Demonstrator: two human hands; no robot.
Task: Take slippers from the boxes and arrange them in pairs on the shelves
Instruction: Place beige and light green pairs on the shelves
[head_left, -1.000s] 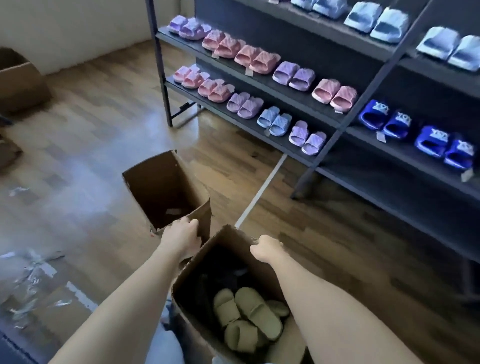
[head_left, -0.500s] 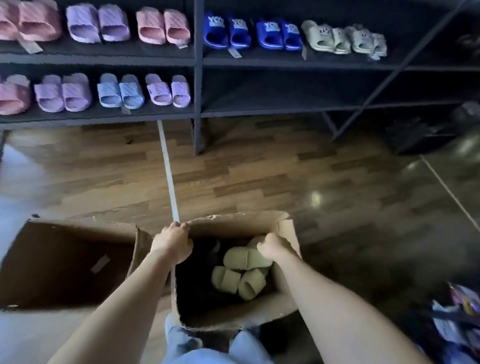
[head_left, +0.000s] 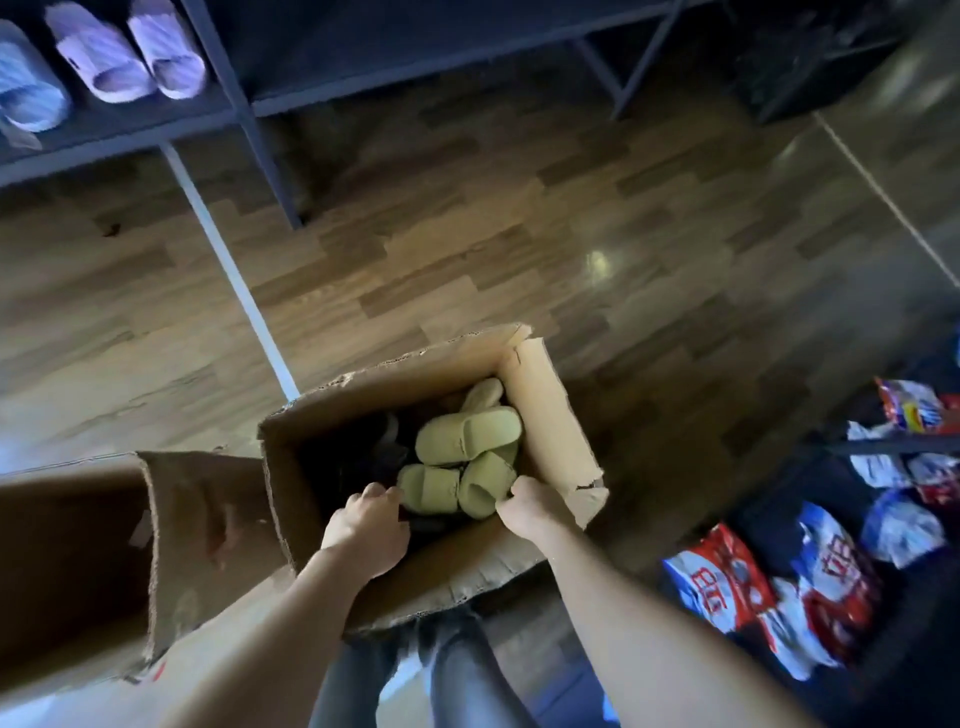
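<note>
Olive-green slippers (head_left: 462, 457) now reached for: both hands off the cardboard box (head_left: 545, 415) rim, left fingers (head_left: 371, 496) and right fingers (head_left: 511, 493) curled at them, grip impossible to tell.

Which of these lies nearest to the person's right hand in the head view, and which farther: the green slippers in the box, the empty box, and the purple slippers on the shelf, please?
From the right hand:
1. Green slippers: in the open box, at the fingertips.
2. Empty box: on the floor to the left, beyond the left hand.
3. Purple slippers: on the shelf, top left.
</note>
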